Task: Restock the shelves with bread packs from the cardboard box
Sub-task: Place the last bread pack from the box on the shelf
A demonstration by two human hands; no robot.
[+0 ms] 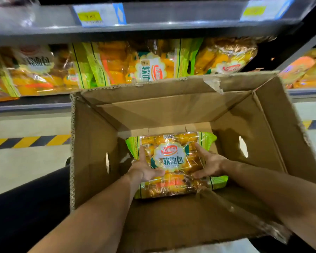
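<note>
left hand (144, 168) and right hand (210, 167) down in the box (95, 143), each gripping a side edge of the pack (169, 157), pack sits low mid-box, plenty of room to the walls, stocked shelf (29, 106) just behind

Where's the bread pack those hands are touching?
In the head view, the bread pack lies low inside the cardboard box, centre frame, held between the left hand and right hand.
</note>
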